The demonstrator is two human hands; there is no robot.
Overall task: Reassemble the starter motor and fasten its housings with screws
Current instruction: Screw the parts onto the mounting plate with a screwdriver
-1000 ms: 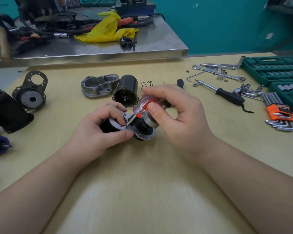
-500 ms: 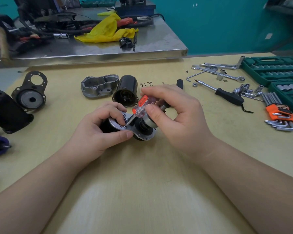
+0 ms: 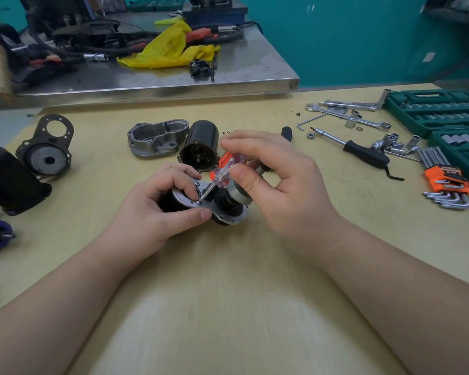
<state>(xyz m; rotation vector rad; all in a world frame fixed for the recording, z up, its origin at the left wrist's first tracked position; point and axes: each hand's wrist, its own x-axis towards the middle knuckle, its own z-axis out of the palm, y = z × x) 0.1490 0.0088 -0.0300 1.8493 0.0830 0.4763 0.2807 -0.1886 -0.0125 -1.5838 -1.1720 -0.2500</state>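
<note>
The starter motor assembly (image 3: 222,209), black with a silver plate, lies at the table's middle. My left hand (image 3: 163,209) grips its left end, thumb along the plate's edge. My right hand (image 3: 276,185) pinches a small screwdriver (image 3: 225,170) with a clear and orange handle. Its tip sits on a screw (image 3: 198,202) in the plate. Behind lie a grey cast housing (image 3: 157,140) and a black cylindrical motor case (image 3: 201,147). A spring behind my right hand is mostly hidden.
A gasketed end cover (image 3: 48,150) and a black block (image 3: 8,182) lie at the left. Wrenches (image 3: 349,115), a ratchet driver (image 3: 363,152), sockets, hex keys (image 3: 447,182) and green tool cases (image 3: 439,109) fill the right. A raised metal bench (image 3: 146,79) runs behind.
My right hand's fingers have shifted round the screwdriver handle, which has rotated a little on the screw. My left hand and the motor have stayed in place.
</note>
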